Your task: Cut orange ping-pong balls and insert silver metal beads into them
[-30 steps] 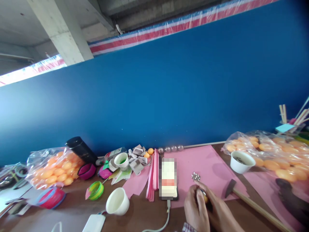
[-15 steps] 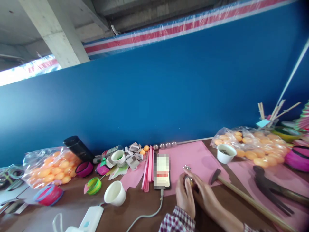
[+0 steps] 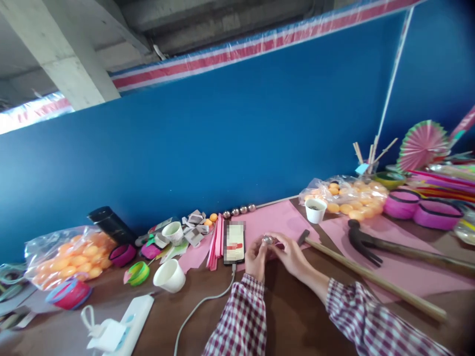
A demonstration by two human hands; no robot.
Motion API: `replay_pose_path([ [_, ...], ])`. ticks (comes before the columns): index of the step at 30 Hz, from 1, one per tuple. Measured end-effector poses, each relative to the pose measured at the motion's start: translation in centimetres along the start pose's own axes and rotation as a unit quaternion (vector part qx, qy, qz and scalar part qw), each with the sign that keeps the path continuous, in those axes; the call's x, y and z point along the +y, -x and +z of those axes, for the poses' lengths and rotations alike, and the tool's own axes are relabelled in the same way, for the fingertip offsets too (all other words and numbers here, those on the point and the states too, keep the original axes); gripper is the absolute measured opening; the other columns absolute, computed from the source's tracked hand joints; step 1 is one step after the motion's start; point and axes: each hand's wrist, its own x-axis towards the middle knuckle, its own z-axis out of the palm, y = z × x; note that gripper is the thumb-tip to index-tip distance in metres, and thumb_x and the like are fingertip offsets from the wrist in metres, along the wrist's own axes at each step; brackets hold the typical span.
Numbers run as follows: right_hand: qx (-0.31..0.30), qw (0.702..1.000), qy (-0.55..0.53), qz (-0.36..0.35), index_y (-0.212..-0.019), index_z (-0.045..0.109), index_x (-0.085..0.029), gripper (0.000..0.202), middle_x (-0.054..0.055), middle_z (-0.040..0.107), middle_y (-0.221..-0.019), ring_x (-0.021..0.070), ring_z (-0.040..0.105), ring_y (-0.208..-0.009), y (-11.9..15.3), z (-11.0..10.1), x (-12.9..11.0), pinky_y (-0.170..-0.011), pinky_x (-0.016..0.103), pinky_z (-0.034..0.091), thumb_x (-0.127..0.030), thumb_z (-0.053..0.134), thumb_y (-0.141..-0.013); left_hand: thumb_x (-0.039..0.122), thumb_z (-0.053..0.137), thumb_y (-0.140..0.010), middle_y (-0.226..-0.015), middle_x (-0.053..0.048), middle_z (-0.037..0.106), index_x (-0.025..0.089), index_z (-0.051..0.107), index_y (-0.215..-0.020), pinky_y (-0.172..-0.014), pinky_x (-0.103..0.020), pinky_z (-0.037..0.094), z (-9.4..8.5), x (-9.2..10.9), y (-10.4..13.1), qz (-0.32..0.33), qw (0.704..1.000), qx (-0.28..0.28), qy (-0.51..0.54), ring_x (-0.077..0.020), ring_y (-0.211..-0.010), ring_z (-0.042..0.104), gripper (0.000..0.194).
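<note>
A small shiny silver ball (image 3: 267,239) is pinched between the fingertips of both my hands, just above the table. My left hand (image 3: 255,258) grips it from the left, its fingers closed and the thumb up. From the right, my right hand (image 3: 292,253) closes thumb and fingers on the same ball, and part of it is hidden by the fingers. Beneath and behind the hands lies a pink paper sheet (image 3: 276,220). A phone (image 3: 234,242) with a blurred screen lies left of my left hand, and the head of a wooden-handled hammer (image 3: 303,238) is just right of my right hand.
Several silver balls (image 3: 243,210) line the wall. A claw hammer (image 3: 365,242), a white cup of small dark pieces (image 3: 315,211) and bagged orange balls (image 3: 356,195) lie right. Left are a white cup (image 3: 169,276), power strip (image 3: 135,319), charging cable (image 3: 202,300) and black bottle (image 3: 111,225).
My view has swung to the right, bringing a paper fan and more pink bands into sight. Both hands have lifted with the ball and now hold it at the fingertips rather than cupped low.
</note>
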Motion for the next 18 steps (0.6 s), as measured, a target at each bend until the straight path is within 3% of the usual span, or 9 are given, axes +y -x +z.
replay_pose_path([
  [5,-0.021,0.998,-0.053,0.012,-0.107,0.057,-0.019,0.032,0.008,0.062,-0.105,0.0195,0.057,-0.097,-0.14,-0.11,-0.14,-0.086,0.035,0.045,-0.023,0.054,-0.075,0.024,0.071,-0.059,-0.081,-0.007,0.067,0.011,0.060,-0.087,-0.072,-0.028,0.049,0.35,0.95,0.38,-0.027,0.999,-0.004,0.019,-0.0135,-0.069,0.062,0.033],
  [11,-0.028,0.990,-0.136,0.037,-0.110,0.052,-0.019,0.039,0.007,0.061,-0.105,0.0172,0.057,-0.095,-0.46,0.11,0.15,-0.084,0.033,0.046,-0.025,0.058,-0.072,0.020,0.072,-0.058,-0.091,-0.006,0.065,0.013,0.059,-0.092,-0.070,-0.023,0.047,0.03,0.99,0.26,-0.026,0.999,0.000,0.045,-0.0119,-0.075,0.061,0.037],
  [18,-0.041,0.995,-0.090,0.011,-0.106,0.055,-0.018,0.032,0.007,0.062,-0.101,0.0179,0.058,-0.092,-0.41,-0.23,-0.58,-0.082,0.033,0.047,-0.025,0.055,-0.075,0.023,0.070,-0.062,-0.085,-0.006,0.066,0.014,0.058,-0.090,-0.067,-0.023,0.047,-0.35,0.84,0.08,-0.033,0.997,-0.012,0.067,-0.0128,-0.074,0.062,0.032],
])
